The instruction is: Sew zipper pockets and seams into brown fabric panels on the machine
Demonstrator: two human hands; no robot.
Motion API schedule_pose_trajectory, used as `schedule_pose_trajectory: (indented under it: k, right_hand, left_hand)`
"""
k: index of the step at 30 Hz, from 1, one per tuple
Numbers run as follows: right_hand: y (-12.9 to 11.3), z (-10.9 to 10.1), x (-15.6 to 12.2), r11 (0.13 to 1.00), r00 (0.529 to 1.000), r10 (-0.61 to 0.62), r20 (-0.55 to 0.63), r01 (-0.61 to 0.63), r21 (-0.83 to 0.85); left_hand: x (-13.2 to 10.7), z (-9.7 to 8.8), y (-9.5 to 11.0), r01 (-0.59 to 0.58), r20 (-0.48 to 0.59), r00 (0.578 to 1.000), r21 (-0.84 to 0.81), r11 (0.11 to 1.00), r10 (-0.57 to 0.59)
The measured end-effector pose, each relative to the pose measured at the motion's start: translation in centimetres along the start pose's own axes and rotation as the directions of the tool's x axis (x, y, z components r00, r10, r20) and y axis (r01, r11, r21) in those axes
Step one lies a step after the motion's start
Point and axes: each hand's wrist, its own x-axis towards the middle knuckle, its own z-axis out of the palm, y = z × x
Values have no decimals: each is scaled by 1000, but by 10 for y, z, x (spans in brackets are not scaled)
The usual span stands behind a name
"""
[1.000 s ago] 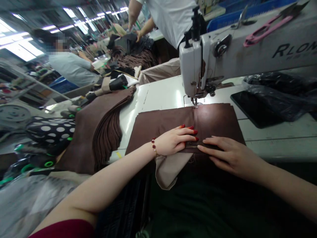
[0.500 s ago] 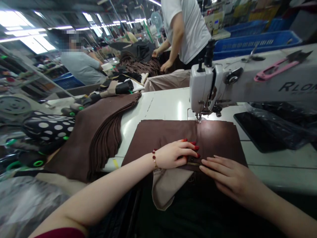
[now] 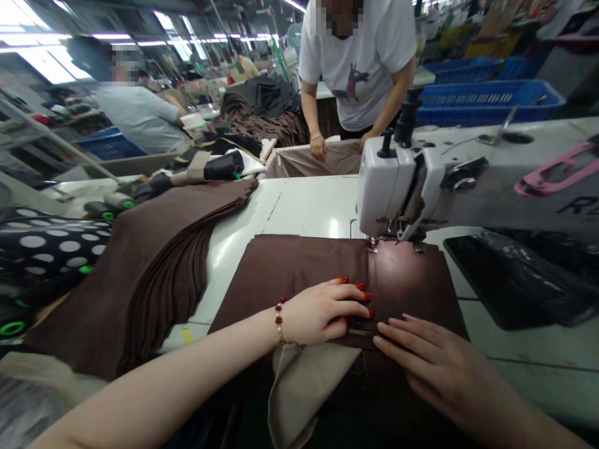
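A dark brown fabric panel (image 3: 299, 262) lies flat on the sewing table, its far edge under the presser foot (image 3: 373, 245) of the sewing machine (image 3: 388, 181). My left hand (image 3: 322, 312), with a beaded bracelet, rests on the panel with fingers stretched out, beside a short brass zipper (image 3: 360, 332). My right hand (image 3: 430, 352) lies flat on the fabric at the zipper's right end, its fingers extended. Under my left wrist a beige pocket cloth (image 3: 304, 380) hangs over the near edge. Neither hand grips anything.
A fanned stack of brown cut pieces (image 3: 154, 249) lies left. Right of the panel are a black phone-like slab (image 3: 491, 280) and dark plastic wrapping (image 3: 538, 268). Pink thread snips (image 3: 552, 168) lie on the machine arm. A co-worker (image 3: 355, 68) stands behind, near blue crates (image 3: 486, 100).
My view has shifted slightly. Both hands stay flat on the panel near the zipper. The standing co-worker has turned to face this table, hands now at the beige cloth along its far edge.
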Motion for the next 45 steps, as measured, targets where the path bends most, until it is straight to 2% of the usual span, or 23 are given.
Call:
schedule_pose_trajectory:
  k: [6, 12, 27, 34, 37, 39, 42, 44, 45]
  right_hand:
    - [17, 3, 7, 998, 999, -18, 37, 20, -56]
    - [36, 6, 14, 999, 998, -22, 63, 25, -35]
    - [80, 9, 45, 998, 1000, 8, 19, -9, 59]
    - [95, 4, 63, 988, 996, 88, 1, -88, 131]
    - [99, 7, 65, 983, 994, 103, -28, -98, 158]
    - [100, 9, 64, 980, 993, 109, -45, -100, 170]
    - [101, 10, 64, 978, 992, 102, -70, -87, 192]
    - [101, 10, 64, 979, 991, 89, -97, -69, 194]
    - [101, 9, 65, 980, 990, 84, -111, -63, 188]
  left_hand:
    - [9, -7, -15, -13, 8, 1000, 19, 1000, 13]
    - [19, -14, -30, -19, 14, 1000, 33, 999, 19]
    - [44, -31, -72, -71, -20, 997, 50, 996, 72]
    - [56, -39, -94, -80, -15, 997, 34, 996, 81]
    - [61, -49, -102, -87, 18, 996, -8, 996, 87]
    - [63, -63, -99, -95, 71, 992, -65, 993, 100]
    - [62, -82, -76, -77, 138, 986, -136, 988, 96]
    - [57, -82, -54, -20, 119, 992, -135, 991, 36]
    - [54, -77, -45, 23, 85, 996, -112, 993, -13]
